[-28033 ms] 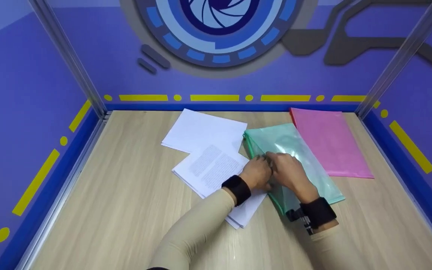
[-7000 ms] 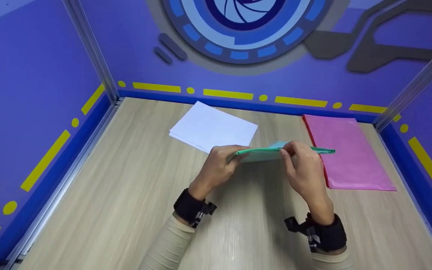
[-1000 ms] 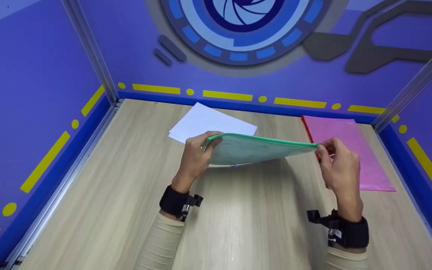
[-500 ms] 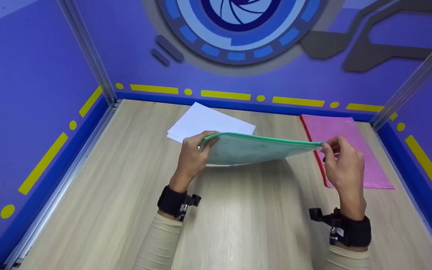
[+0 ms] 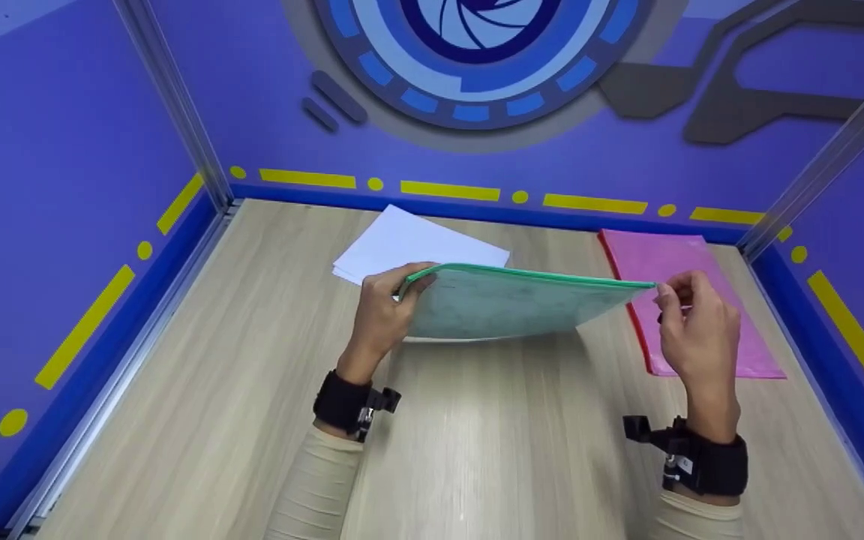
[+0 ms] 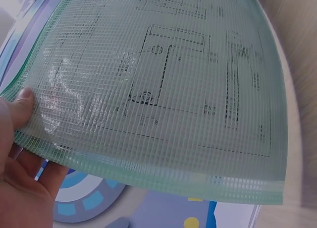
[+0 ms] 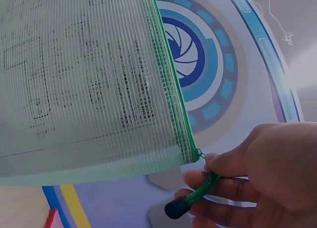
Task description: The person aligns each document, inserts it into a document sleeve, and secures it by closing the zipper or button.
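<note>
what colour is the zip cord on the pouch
Green with a black tip; the cord shows best in the right wrist view.

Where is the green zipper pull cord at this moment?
In the right wrist view, the green pull cord is pinched by the right hand, at the right end of the green mesh pouch.

Left hand [image 5: 381,311] gripping; right hand [image 5: 694,330] pinching

Bare tabletop [image 5: 507,435] lies open beneath and toward the body from both hands. The green mesh pouch [image 5: 507,304] spans the gap between left hand [image 5: 383,315] and right hand [image 5: 694,330], blocking straight passage. Beyond the left hand: white paper stack [image 5: 417,241]. Under and beyond the right hand: pink pouch [image 5: 672,259]. Booth walls [image 5: 49,187] close left, right and far sides.
</note>
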`<state>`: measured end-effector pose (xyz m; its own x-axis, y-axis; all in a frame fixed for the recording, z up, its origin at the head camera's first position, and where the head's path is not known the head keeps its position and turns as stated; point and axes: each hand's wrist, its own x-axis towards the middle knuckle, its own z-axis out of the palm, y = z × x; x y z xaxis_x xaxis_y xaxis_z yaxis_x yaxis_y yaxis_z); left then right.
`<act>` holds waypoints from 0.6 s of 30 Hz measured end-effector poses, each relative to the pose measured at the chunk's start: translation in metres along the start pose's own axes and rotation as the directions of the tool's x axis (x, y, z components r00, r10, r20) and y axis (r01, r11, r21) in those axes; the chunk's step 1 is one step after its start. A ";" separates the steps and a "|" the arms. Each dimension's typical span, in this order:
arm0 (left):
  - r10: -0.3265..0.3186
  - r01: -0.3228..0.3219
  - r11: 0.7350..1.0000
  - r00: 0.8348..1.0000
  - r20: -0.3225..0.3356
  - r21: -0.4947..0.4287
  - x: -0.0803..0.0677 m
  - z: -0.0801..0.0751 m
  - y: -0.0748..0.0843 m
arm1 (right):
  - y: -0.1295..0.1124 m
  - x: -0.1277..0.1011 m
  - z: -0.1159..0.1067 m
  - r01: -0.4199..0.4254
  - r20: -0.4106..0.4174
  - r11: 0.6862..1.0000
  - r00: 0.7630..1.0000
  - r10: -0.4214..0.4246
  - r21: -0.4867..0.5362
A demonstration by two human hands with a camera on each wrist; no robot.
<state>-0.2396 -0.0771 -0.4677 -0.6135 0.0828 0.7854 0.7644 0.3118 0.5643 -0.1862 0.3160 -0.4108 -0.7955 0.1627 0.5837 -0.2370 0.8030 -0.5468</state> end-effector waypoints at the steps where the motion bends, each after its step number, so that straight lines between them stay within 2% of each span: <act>1: 0.003 -0.003 1.000 1.000 -0.003 0.000 0.000 0.001 0.000 | 0.000 0.000 -0.001 0.002 -0.003 1.000 1.000 -0.002 -0.005; 5: 0.018 -0.018 1.000 1.000 -0.022 0.007 0.001 0.001 0.003 | -0.001 0.001 -0.003 0.013 -0.007 1.000 1.000 -0.014 -0.020; 9: 0.032 -0.031 0.999 0.998 -0.052 0.030 0.003 -0.003 0.008 | -0.003 0.003 -0.003 0.038 -0.001 0.999 0.999 -0.038 0.006; 14: 0.010 -0.005 0.998 0.996 -0.084 0.055 0.004 -0.017 0.013 | -0.005 0.002 -0.001 0.096 0.011 0.986 0.995 -0.099 0.139; 18: -0.039 0.049 0.996 0.992 -0.120 0.078 0.000 -0.032 0.012 | -0.006 0.002 0.000 0.122 0.041 0.963 0.990 -0.136 0.240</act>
<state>-0.2240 -0.1035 -0.4526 -0.6146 -0.0436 0.7876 0.7159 0.3883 0.5802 -0.1863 0.3114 -0.4061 -0.7782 0.0283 0.6274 -0.4592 0.6560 -0.5991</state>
